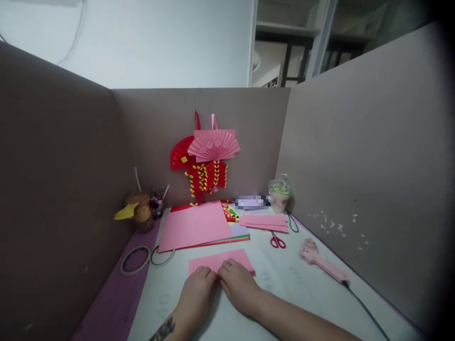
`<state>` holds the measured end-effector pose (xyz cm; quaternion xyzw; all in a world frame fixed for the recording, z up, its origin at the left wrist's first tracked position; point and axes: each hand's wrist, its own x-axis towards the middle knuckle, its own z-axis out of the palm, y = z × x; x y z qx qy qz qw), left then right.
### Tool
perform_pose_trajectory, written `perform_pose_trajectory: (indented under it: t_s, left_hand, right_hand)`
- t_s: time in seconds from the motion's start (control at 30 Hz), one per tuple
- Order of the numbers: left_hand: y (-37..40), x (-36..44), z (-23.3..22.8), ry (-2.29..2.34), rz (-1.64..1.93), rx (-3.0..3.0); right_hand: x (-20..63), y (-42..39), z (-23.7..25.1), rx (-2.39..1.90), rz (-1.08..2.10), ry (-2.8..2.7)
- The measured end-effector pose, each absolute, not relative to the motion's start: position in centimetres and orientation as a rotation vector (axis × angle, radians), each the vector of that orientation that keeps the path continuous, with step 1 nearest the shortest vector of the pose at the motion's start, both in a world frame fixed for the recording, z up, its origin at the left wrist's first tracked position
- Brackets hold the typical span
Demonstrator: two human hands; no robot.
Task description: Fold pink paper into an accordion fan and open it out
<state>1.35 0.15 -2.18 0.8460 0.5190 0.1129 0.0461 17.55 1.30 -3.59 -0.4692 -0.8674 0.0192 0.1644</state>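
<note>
Both hands (pixel 218 286) press flat on pink paper (pixel 220 261).

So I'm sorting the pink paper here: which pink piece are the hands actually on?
The small pink paper strip at the front: both the left hand and right hand press it. The large pink sheet and the pink folded pieces lie untouched behind.
</note>
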Motion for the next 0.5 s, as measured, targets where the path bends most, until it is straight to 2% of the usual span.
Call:
perform_pose_trajectory:
  t_s: [0.23,0.5]
  left_hand:
    - [0.3,1.2,-2.0,1.589,0.309,2.474]
    - [1.0,-2.0,-0.6,1.577,0.233,2.306]
  right_hand:
    - [17.3,1.4,-2.9,-1.42,0.101,-2.555]
    - [23.2,2.5,-0.9,-1.602,0.401,-2.568]
